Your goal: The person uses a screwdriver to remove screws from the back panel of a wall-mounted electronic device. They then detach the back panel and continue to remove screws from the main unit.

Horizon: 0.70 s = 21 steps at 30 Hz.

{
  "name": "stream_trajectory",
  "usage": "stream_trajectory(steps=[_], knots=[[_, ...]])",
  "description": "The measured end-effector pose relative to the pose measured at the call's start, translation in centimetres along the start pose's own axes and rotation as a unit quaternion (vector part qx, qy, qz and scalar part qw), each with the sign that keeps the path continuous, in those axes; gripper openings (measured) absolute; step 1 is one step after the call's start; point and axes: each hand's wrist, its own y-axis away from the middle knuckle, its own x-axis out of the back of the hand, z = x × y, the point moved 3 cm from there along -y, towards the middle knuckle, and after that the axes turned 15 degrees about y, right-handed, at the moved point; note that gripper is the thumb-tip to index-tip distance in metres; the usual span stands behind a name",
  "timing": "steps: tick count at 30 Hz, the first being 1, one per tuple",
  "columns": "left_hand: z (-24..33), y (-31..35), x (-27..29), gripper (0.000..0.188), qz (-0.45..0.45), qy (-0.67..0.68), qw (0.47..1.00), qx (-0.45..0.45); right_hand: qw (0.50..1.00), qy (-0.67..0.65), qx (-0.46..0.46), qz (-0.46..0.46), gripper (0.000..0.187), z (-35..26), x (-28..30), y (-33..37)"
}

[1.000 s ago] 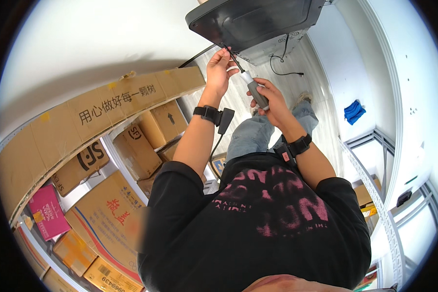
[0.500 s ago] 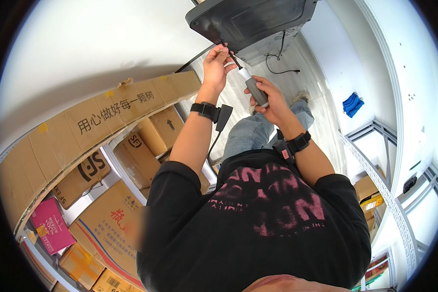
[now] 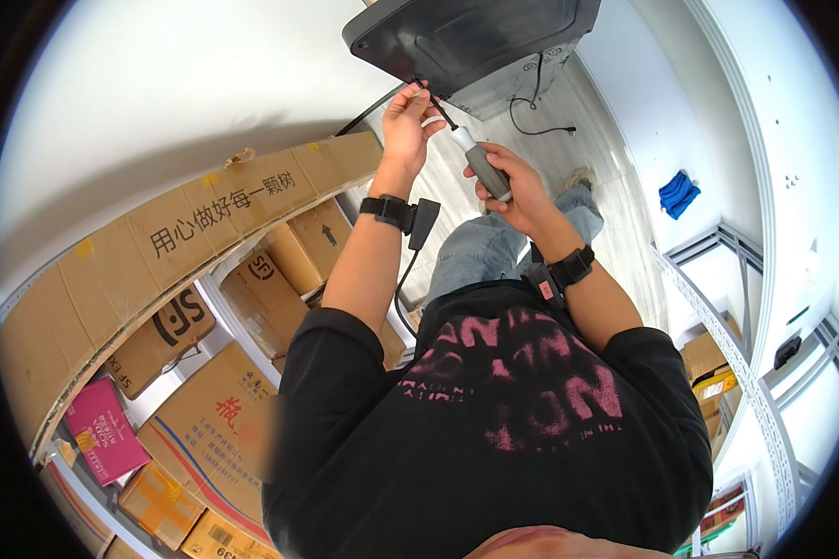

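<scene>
In my right hand is a screwdriver with a grey handle and a pale collar, its fingers wrapped round the grip. The dark shaft slants up and left to the lower edge of a black appliance. My left hand is closed in a pinch around the shaft near its tip, just under that edge. Those fingertips hide the tip, and whether a screw sits there cannot be made out.
A black cable with a plug trails over the floor by the appliance. Shelves with cardboard boxes stand to my left, fronted by a cardboard strip. On the right are a metal rack and a blue cloth-like item.
Both hands and the screwdriver keep nearly the same pose against the appliance. The whole view has shifted slightly, with the appliance a little further up and left.
</scene>
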Motion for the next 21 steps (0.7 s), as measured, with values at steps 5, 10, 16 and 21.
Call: stream_trajectory(steps=[5, 10, 16, 21], knots=[[0.12, -0.1, -0.06, 0.011, 0.002, -0.006, 1.0, 0.002, 1.0, -0.014, 0.002, 0.009, 0.037, -0.02, -0.12, -0.17], [0.3, 0.01, -0.24, 0.011, 0.009, -0.012, 1.0, 0.003, 1.0, -0.02, -0.001, 0.016, 0.037, -0.16, -0.13, -0.15], [0.25, -0.03, -0.09, 0.011, 0.014, -0.011, 1.0, 0.005, 1.0, -0.028, -0.003, 0.012, 0.036, -0.17, -0.13, -0.14], [0.19, -0.05, -0.05, 0.012, 0.014, -0.012, 1.0, 0.003, 0.999, -0.035, -0.004, 0.01, 0.035, -0.04, -0.01, -0.24]])
